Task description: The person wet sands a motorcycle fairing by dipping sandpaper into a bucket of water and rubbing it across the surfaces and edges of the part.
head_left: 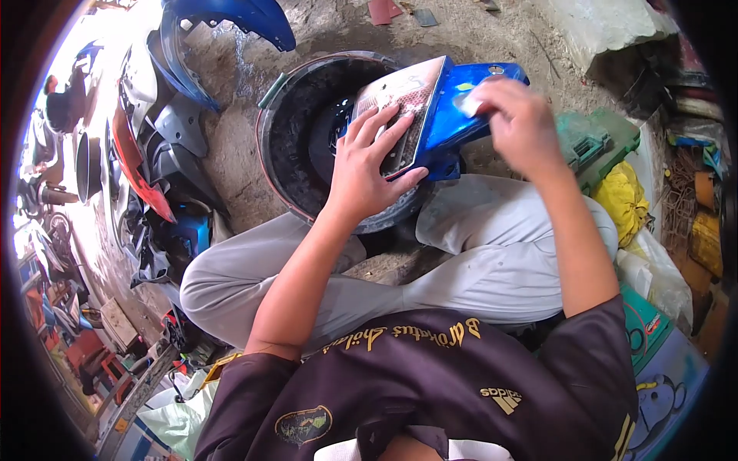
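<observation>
A glossy blue plastic motorcycle body panel with a pale, mesh-patterned section lies tilted across the rim of a black bucket. My left hand grips the panel, its fingers spread over the pale section and its thumb at the near blue edge. Over the panel's right part, my right hand is closed on a small whitish piece pressed to the blue surface. Motion blurs that hand slightly, and I cannot tell whether the piece is cloth or paper. The bucket's inside is dark and partly hidden by the panel.
More body panels, including a blue one and a red one, lie at the left. On the right are a green case, a yellow bag and a concrete block. Reddish scraps lie on the ground.
</observation>
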A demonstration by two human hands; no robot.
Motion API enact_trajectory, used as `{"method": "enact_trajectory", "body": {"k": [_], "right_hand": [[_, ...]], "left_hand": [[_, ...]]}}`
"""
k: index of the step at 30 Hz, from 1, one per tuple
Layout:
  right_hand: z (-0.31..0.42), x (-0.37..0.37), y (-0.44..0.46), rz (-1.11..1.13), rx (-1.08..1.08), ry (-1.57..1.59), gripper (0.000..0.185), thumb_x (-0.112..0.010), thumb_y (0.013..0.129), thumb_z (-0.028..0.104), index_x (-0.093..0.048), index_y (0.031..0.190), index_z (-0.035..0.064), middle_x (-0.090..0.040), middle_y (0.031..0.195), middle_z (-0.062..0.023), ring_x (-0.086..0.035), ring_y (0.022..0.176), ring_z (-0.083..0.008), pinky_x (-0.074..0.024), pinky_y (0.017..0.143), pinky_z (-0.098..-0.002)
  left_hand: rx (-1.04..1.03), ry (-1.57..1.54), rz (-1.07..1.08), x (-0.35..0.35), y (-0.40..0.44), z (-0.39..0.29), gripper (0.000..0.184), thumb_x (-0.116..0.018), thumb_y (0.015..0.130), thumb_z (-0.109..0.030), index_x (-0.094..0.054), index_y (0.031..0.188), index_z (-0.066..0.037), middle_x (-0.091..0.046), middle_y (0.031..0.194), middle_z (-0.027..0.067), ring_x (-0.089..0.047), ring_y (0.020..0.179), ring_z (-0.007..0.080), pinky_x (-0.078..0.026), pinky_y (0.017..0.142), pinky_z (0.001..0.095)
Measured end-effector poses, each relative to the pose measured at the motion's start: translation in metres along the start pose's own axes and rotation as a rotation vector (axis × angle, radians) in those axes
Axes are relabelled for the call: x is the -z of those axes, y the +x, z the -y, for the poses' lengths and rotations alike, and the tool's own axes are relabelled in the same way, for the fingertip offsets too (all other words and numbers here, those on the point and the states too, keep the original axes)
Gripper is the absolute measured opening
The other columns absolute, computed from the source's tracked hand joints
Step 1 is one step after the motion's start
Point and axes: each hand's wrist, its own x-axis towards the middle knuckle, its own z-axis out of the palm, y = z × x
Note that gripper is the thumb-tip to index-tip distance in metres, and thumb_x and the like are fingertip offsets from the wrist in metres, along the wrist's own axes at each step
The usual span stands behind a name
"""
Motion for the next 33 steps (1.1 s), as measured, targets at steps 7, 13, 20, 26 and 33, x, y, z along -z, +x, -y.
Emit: {"method": "enact_trajectory", "body": {"k": [7, 13, 20, 26, 33], "right_hand": [[0.002, 0.013, 0.007, 0.009, -0.203, 0.03, 0.034, -0.059, 0.08, -0.013, -0.078, 0.102, 0.004, -0.079, 0.102, -0.017, -0.075, 0.105, -0.0375, -0.0599, 0.094, -0.0444], [0.04, -0.017, -0.007, 0.111, 0.094, 0.03, 0.025, -0.06, 0.082, -0.009, -0.074, 0.098, 0.0048, -0.075, 0.1, -0.016, -0.072, 0.102, -0.0381, -0.0577, 0.091, -0.0477], [0.031, -0.009, 0.0, 0.014, 0.175, -0.173, 0.008, -0.071, 0.087, 0.012, -0.072, 0.093, 0.007, -0.073, 0.106, -0.015, -0.069, 0.111, -0.0364, -0.0534, 0.099, -0.0477], [0.011, 0.009, 0.007, 0.042, -0.034, -0.268, 0.039, -0.086, 0.088, 0.045, -0.08, 0.102, 0.009, -0.077, 0.12, -0.0122, -0.069, 0.121, -0.0343, -0.0465, 0.115, -0.0522], [0.034, 0.0, -0.015, 0.139, -0.051, -0.455, 0.066, -0.077, 0.089, 0.066, -0.08, 0.126, 0.0114, -0.072, 0.145, -0.0096, -0.058, 0.147, -0.0301, -0.0296, 0.13, -0.063]], "left_hand": [[-0.011, 0.012, 0.006, 0.0, -0.002, 0.002, 0.085, -0.093, 0.079, -0.047, -0.065, 0.155, -0.022, -0.057, 0.162, 0.009, -0.049, 0.15, 0.0395, -0.045, 0.114, 0.0573], [-0.012, -0.004, -0.006, -0.003, -0.002, 0.005, 0.084, -0.092, 0.079, -0.048, -0.065, 0.154, -0.022, -0.057, 0.161, 0.0091, -0.049, 0.15, 0.039, -0.044, 0.114, 0.0586], [0.01, -0.002, -0.028, -0.002, 0.002, 0.005, 0.082, -0.091, 0.08, -0.049, -0.066, 0.153, -0.021, -0.058, 0.161, 0.009, -0.05, 0.15, 0.0377, -0.044, 0.114, 0.0582], [-0.001, 0.004, -0.027, -0.001, 0.0, 0.007, 0.082, -0.092, 0.079, -0.048, -0.067, 0.153, -0.022, -0.058, 0.161, 0.009, -0.05, 0.149, 0.0381, -0.044, 0.114, 0.0581], [-0.026, -0.004, -0.037, -0.001, 0.002, 0.006, 0.082, -0.093, 0.078, -0.047, -0.067, 0.152, -0.022, -0.058, 0.16, 0.0092, -0.051, 0.148, 0.0387, -0.045, 0.112, 0.058]]}}
